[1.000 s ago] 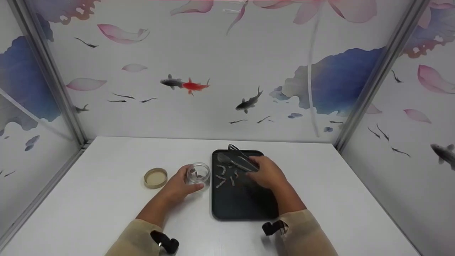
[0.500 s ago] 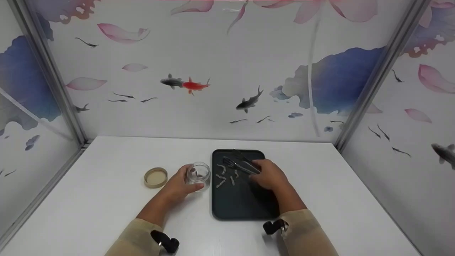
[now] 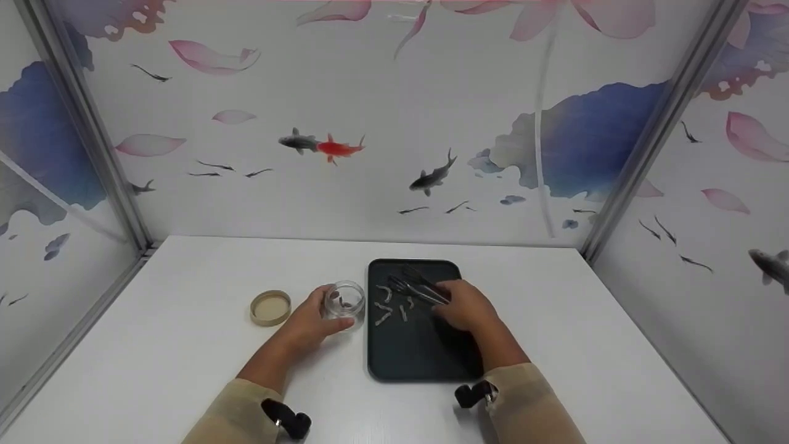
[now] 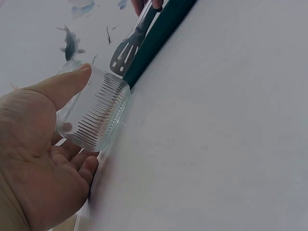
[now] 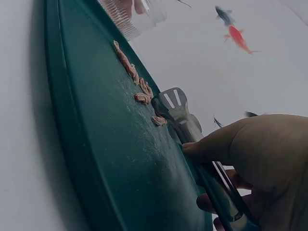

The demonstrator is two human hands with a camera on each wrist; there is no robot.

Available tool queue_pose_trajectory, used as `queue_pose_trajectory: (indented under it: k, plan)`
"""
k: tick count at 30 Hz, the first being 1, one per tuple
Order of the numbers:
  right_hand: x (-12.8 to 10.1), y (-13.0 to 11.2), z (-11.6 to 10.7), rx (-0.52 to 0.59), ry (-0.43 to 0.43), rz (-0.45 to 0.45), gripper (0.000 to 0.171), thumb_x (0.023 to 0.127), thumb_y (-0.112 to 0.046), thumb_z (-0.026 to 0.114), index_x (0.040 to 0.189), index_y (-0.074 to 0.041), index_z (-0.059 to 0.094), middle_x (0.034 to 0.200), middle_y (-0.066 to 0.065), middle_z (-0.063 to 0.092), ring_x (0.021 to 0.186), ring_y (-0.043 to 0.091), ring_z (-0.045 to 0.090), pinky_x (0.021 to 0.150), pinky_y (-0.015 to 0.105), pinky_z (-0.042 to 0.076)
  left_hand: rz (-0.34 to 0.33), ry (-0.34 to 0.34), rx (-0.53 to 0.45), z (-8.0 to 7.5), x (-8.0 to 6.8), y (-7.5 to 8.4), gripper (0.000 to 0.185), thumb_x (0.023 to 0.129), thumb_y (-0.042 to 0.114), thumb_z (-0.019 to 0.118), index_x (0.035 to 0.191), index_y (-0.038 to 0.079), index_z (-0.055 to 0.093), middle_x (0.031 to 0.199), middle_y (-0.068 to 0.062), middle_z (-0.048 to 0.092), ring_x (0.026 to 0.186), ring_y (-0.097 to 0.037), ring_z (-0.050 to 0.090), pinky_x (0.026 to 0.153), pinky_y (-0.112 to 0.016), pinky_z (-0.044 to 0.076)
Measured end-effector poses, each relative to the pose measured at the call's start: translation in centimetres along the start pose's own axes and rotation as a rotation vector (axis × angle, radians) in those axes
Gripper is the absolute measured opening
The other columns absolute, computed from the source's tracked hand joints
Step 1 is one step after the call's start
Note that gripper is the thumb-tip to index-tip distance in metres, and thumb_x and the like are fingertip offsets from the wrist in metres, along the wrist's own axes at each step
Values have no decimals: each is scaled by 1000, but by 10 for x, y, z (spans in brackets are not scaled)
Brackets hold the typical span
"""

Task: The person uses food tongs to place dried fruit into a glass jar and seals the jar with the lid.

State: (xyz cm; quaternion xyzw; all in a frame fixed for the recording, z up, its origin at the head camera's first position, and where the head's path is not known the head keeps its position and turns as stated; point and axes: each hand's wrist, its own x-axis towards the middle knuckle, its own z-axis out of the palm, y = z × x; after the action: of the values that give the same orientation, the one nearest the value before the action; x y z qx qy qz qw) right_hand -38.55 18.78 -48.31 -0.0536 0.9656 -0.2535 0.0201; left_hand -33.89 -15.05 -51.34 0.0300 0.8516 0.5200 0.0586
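Note:
My left hand (image 3: 310, 324) curls round a ribbed clear glass jar (image 4: 98, 110), thumb on one side and fingers on the other. The jar stands uncapped beside the dark tray (image 3: 419, 354), with a few small bits inside. In my right hand (image 3: 466, 302) are metal tongs (image 5: 180, 115) with slotted ends, gripped between thumb and fingers. Their tips reach down over the far part of the tray, right at one of the brownish, twisted dried strips (image 5: 126, 65). Several of these strips lie along the tray's left side.
A round tan lid (image 3: 270, 308) lies on the white table (image 3: 203, 345), left of the jar. Behind the table rises a white wall panel (image 3: 370, 203) painted with fish and petals, and side panels flank it.
The tongs have turned and come down from above the tray's far edge toward the strips, their ends drawing nearer. My right hand has lowered slightly. The left hand and jar stay put.

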Motion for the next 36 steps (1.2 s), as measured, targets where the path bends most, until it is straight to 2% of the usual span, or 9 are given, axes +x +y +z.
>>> queue_pose_trajectory:
  k: [5,14,21,28,36]
  plan:
    - [0,-2,0,-6,-6,7,51,99,-25,74,148,-14,65,143,9,69,118,25,66,109,52,52,-3,2,12,-1,0,1,98,90,43,87,167,14,33,175,-17,35,165,-38,28,134,-56,26]
    - [-1,0,1,-1,19,-15,44,101,-21,72,144,-12,68,144,12,69,134,32,65,117,56,49,-1,1,19,-1,0,1,99,90,44,87,167,14,33,174,-16,36,165,-38,28,134,-56,26]
    - [-1,0,3,1,40,-33,40,101,-18,72,140,-12,70,140,11,71,130,30,66,115,55,50,-2,-6,29,-2,0,1,100,90,46,87,167,14,32,174,-16,36,165,-38,29,133,-57,28]
    - [-1,-3,-2,11,33,-11,38,101,-21,71,140,-17,71,140,8,70,129,29,66,115,55,50,-1,-7,17,-1,1,1,98,90,45,87,167,16,33,175,-15,35,165,-37,28,134,-56,27]
    - [-4,-10,-10,34,48,-37,39,102,-21,72,141,-19,71,139,7,71,127,28,67,115,54,51,3,-8,19,-2,1,0,100,89,46,88,167,14,33,174,-17,36,164,-38,30,133,-56,28]
